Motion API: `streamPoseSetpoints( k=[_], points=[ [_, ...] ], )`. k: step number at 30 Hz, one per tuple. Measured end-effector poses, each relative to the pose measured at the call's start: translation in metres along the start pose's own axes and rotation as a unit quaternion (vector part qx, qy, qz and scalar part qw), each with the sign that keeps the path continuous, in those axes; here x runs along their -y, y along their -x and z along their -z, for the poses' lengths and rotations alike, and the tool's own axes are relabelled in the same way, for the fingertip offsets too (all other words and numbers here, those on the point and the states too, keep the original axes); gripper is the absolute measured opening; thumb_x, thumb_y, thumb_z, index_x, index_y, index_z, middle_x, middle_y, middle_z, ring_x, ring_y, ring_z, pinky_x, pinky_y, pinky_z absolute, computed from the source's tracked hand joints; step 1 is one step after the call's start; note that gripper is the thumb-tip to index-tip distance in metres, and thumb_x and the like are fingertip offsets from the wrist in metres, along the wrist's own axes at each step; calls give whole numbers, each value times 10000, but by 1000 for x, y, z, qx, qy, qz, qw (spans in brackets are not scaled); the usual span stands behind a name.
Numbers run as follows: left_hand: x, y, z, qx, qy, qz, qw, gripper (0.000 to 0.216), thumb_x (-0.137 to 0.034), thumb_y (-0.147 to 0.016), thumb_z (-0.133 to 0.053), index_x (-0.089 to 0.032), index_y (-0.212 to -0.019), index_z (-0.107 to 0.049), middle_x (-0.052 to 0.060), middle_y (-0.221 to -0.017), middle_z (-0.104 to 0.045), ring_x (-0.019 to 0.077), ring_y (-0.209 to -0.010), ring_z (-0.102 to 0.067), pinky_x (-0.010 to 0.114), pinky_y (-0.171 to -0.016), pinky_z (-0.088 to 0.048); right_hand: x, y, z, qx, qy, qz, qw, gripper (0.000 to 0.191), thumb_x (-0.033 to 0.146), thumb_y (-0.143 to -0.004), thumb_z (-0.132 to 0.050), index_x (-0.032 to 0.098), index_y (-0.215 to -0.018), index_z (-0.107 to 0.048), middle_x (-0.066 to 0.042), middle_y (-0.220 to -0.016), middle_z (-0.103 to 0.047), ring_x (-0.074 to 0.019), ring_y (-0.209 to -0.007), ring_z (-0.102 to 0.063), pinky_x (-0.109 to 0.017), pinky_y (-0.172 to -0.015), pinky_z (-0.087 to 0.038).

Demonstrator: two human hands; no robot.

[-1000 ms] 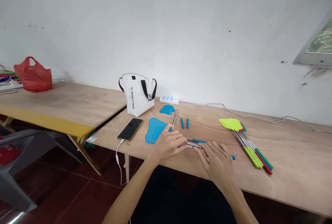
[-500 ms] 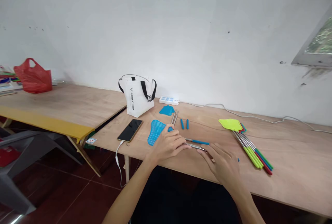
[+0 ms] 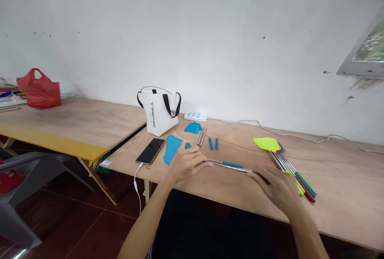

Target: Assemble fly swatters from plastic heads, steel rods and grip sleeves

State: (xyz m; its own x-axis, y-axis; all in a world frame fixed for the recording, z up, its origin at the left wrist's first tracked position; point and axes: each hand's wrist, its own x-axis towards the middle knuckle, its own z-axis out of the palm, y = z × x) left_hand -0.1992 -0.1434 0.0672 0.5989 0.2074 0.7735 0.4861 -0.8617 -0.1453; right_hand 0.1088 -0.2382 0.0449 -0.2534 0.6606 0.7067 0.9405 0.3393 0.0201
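My left hand (image 3: pixel 189 164) is closed around the slim metal shaft (image 3: pixel 231 166) of a blue fly swatter. Its perforated blue head (image 3: pixel 173 150) sticks out beyond the fingers, over the table. At the other end, my right hand (image 3: pixel 274 183) grips the swatter; the fingers hide the part inside it. The bare shaft spans the gap between both hands. Just behind it lies a metal rod with a blue grip (image 3: pixel 232 164). Farther back are two short metal tubes (image 3: pixel 202 136), two loose blue grips (image 3: pixel 213 144) and another blue swatter head (image 3: pixel 193 127).
Several fly swatters with yellow-green, red, blue and green parts (image 3: pixel 268 144) lie at the right. A phone (image 3: pixel 150 150) on a white cable, a white bag (image 3: pixel 160 113) and a power strip (image 3: pixel 195 116) stand at the left and back. A red plastic bag (image 3: pixel 40 91) sits on the neighbouring table.
My hands have moved apart, the right one to the right and the left one slightly left. More shaft shows between them, and the blue head has shifted left.
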Motion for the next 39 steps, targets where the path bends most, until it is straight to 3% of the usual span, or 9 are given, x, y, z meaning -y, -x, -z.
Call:
streamPoseSetpoints(
  k=[3, 7, 10, 14, 20, 25, 31, 36, 39],
  points=[
    [21, 7, 6, 15, 6, 17, 1000, 296, -347, -1014, -610, -199, -765, -666, -47, -689, -694, 121, -711, -575, 316, -901, -342, -46, 15, 1, 25, -9, -22, 999, 442, 545, -1017, -483, 251, -818, -746, -36, -751, -724, -162, -679, -643, -285, -656, -394],
    [40, 16, 10, 28, 10, 40, 999, 324, -389, -1023, -586, -195, -780, -680, -47, -721, -711, 112, -673, -555, 329, -928, -340, -108, 45, 0, -14, -10, -58, 998, 579, 660, -1002, -374, 284, -827, -778, -81, -891, -766, -228, -779, -654, -366, -734, -418],
    [36, 14, 11, 45, 8, 49, 998, 366, -409, -1032, -564, -190, -756, -666, -45, -703, -695, 110, -663, -550, 334, -933, -341, -138, 64, -1, -31, -21, -100, 994, 579, 724, -953, -409, 300, -809, -776, -110, -932, -771, -271, -847, -664, -426, -785, -413],
    [19, 6, 17, 38, -16, 35, 999, 375, -420, -1026, -572, -186, -742, -645, -47, -665, -654, 113, -676, -558, 323, -901, -350, -153, 73, 4, -67, -50, -196, 977, 555, 832, -805, -544, 309, -749, -720, -109, -845, -755, -297, -831, -679, -473, -841, -428],
    [11, 3, 27, 4, -26, 33, 999, 308, -387, -1007, -621, -201, -764, -659, -58, -661, -671, 117, -686, -577, 331, -923, -356, -145, 70, 22, -26, -80, -308, 948, 543, 827, -646, -710, 287, -702, -729, -142, -787, -720, -265, -666, -653, -438, -659, -429],
    [-2, -2, 38, -11, -48, 21, 999, 276, -342, -1023, -598, -213, -793, -676, -51, -630, -660, 126, -674, -572, 326, -874, -371, -119, 67, 31, -83, -101, -339, 932, 575, 842, -719, -626, 272, -737, -708, -107, -710, -619, -205, -599, -528, -429, -623, -398],
    [-28, -9, 56, -38, -80, -8, 996, 194, -293, -1007, -623, -226, -830, -667, -58, -608, -615, 137, -671, -554, 339, -858, -377, -101, 68, 40, -66, -122, -348, 927, 670, 874, -786, -492, 239, -663, -666, -90, -638, -580, -166, -526, -420, -412, -565, -325],
    [-36, -14, 27, -27, -58, -11, 998, 237, -300, -1023, -594, -218, -809, -654, -53, -601, -597, 135, -671, -540, 345, -859, -368, -83, 44, 38, 57, -166, -331, 927, 633, 860, -751, -572, 239, -646, -639, 3, -519, -486, -159, -506, -426, -321, -500, -303],
    [-39, -14, 1, -23, -38, 1, 999, 285, -293, -1034, -568, -205, -772, -637, -37, -629, -632, 137, -689, -544, 355, -865, -354, -57, 18, 27, 104, -141, -278, 944, 635, 854, -748, -585, 236, -603, -590, 19, -534, -507, -148, -516, -449, -284, -511, -345]
  ],
)
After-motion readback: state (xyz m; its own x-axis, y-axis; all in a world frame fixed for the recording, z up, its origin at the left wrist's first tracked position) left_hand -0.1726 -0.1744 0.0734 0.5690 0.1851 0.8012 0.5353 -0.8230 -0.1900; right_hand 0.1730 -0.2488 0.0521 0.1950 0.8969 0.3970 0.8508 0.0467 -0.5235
